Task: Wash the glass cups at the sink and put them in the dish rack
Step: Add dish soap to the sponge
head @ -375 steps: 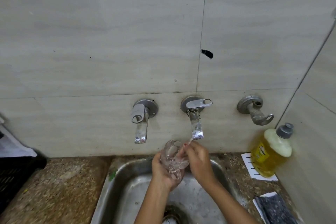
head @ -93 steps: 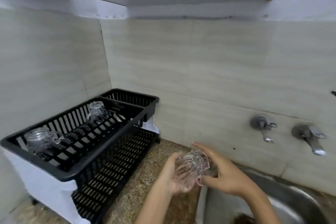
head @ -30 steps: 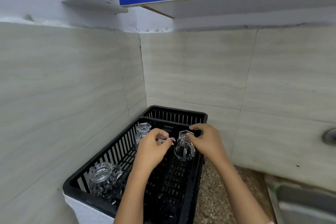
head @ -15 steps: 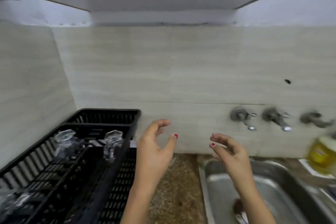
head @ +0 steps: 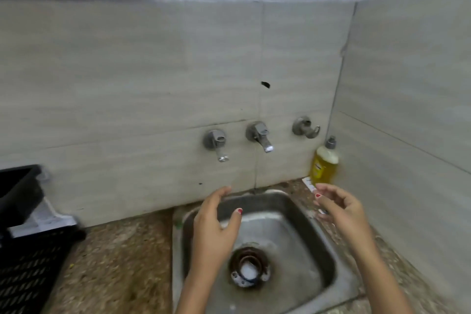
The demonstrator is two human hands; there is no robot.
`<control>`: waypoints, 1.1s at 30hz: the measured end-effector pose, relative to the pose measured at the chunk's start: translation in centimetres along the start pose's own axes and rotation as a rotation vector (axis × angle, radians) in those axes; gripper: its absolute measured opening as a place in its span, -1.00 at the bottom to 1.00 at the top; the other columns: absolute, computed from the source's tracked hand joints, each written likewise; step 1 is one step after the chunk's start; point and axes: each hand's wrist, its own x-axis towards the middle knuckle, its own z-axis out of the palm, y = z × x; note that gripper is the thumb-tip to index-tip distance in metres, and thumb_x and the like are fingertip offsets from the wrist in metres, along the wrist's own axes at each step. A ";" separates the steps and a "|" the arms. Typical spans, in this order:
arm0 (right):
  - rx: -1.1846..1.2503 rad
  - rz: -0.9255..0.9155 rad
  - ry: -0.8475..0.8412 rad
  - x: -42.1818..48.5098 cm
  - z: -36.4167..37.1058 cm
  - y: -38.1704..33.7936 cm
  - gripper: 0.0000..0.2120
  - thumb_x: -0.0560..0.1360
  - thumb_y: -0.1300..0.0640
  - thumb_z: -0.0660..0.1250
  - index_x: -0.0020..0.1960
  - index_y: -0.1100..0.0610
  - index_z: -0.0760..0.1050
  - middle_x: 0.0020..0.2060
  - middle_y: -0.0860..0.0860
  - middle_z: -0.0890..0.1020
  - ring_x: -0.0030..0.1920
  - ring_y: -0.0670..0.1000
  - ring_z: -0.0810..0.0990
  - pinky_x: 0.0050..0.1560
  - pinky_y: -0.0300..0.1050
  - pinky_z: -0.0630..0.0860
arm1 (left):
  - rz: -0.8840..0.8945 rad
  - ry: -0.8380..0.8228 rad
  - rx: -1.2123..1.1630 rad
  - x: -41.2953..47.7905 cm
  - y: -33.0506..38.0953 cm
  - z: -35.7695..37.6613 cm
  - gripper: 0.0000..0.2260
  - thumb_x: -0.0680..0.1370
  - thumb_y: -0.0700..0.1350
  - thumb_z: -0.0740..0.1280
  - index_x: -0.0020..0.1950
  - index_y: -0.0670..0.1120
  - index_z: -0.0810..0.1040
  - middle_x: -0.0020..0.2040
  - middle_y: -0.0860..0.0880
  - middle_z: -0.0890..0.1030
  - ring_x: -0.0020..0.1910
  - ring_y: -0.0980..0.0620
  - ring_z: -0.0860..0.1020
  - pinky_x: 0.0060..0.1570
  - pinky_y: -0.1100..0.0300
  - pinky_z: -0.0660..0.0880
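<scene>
Both hands hang above the sink area, well apart, and hold nothing. The left hand [head: 216, 222] is over the left half of the basin, fingers loosely spread and gently curved, thumb pointing up toward the wall. The right hand [head: 341, 209] is over the basin's right rim, fingers relaxed and slightly bent, just in front of the soap bottle.

Behind them rises a pale tiled wall [head: 127, 71] that turns a corner at the right. A speckled stone worktop [head: 114, 262] runs along its foot. Set into the worktop is the steel sink [head: 316, 245], wet and shiny inside. At the left edge stands the black dish rack [head: 25, 262], two tiers, cut off by the frame so that its contents cannot be seen.

A bottle of yellow dish soap [head: 325, 163] stands upright in the corner, on a white card [head: 309, 183]. Three metal fittings stick out of the wall above the basin: a left tap [head: 216, 143], a middle tap [head: 260, 136] and a stub at the right [head: 304, 129]. At the sink's drain [head: 248, 269] lies something round with a pale middle; whether it is a glass cup cannot be told. A small dark mark [head: 265, 84] shows on one tile.
</scene>
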 end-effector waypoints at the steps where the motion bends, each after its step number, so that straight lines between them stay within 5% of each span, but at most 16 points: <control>1: -0.021 0.031 0.014 0.9 -1.2 0.6 -0.82 0.50 0.40 0.25 -0.01 0.18 0.52 -0.21 0.04 0.58 -0.41 -0.29 0.55 -0.50 -0.43 0.42 | -0.022 -0.009 0.008 -0.1 -0.3 1.4 -0.62 0.44 -0.22 0.43 0.13 0.14 0.45 0.10 0.20 0.53 0.14 0.22 0.47 0.15 0.33 0.37; 5: -0.155 0.093 0.062 4.3 -5.2 3.0 -0.84 0.51 0.37 0.25 0.04 0.22 0.52 -0.25 0.02 0.56 -0.48 -0.25 0.52 -0.47 -0.39 0.43 | -0.086 -0.066 0.019 -0.1 -1.1 5.6 -0.59 0.45 -0.26 0.40 0.16 0.14 0.42 0.16 0.15 0.51 0.18 0.19 0.43 0.25 0.22 0.37; 10: -0.476 0.161 0.079 7.1 -7.7 6.3 -0.76 0.45 0.30 0.35 0.12 0.21 0.55 -0.13 0.07 0.63 -0.21 0.02 0.54 -0.11 -0.07 0.48 | -0.128 -0.131 0.111 0.4 -2.0 8.5 -0.60 0.47 -0.23 0.40 0.23 0.09 0.43 0.17 0.19 0.46 0.18 0.23 0.40 0.20 0.39 0.27; 14: -0.823 0.149 -0.011 9.2 -8.7 9.5 -0.56 0.39 0.22 0.43 0.26 0.17 0.48 0.14 0.14 0.60 0.07 0.12 0.59 0.11 -0.07 0.44 | -0.156 -0.185 0.184 1.6 -3.3 10.2 -0.61 0.48 -0.21 0.39 0.28 0.01 0.44 0.20 0.19 0.44 0.20 0.24 0.38 0.18 0.43 0.23; 21: -1.120 0.150 -0.194 14.2 -8.7 14.9 -0.31 0.43 0.00 0.39 0.48 0.05 0.18 0.43 0.13 0.23 0.38 0.14 0.30 0.31 -0.03 0.31 | -0.222 -0.206 0.232 3.6 -7.2 11.4 -0.60 0.47 -0.23 0.40 0.24 0.05 0.44 0.19 0.15 0.48 0.20 0.17 0.42 0.23 0.27 0.30; 26: -1.226 0.137 -0.292 16.4 -9.4 17.4 -0.31 0.41 -0.04 0.42 0.46 0.01 0.24 0.38 0.20 0.32 0.32 0.21 0.35 0.26 0.00 0.36 | -0.352 -0.179 0.206 3.5 -9.6 11.6 -0.64 0.48 -0.24 0.39 0.24 -0.02 0.48 0.17 0.14 0.50 0.19 0.17 0.42 0.21 0.21 0.33; 33: -1.113 0.061 -0.175 17.5 -10.2 17.1 -0.35 0.28 0.12 0.49 0.35 0.11 0.43 0.12 0.19 0.60 0.08 0.19 0.57 0.00 -0.03 0.49 | -0.366 -0.184 0.198 4.3 -10.3 12.5 -0.66 0.50 -0.21 0.37 0.23 0.05 0.46 0.17 0.17 0.49 0.18 0.20 0.42 0.24 0.15 0.37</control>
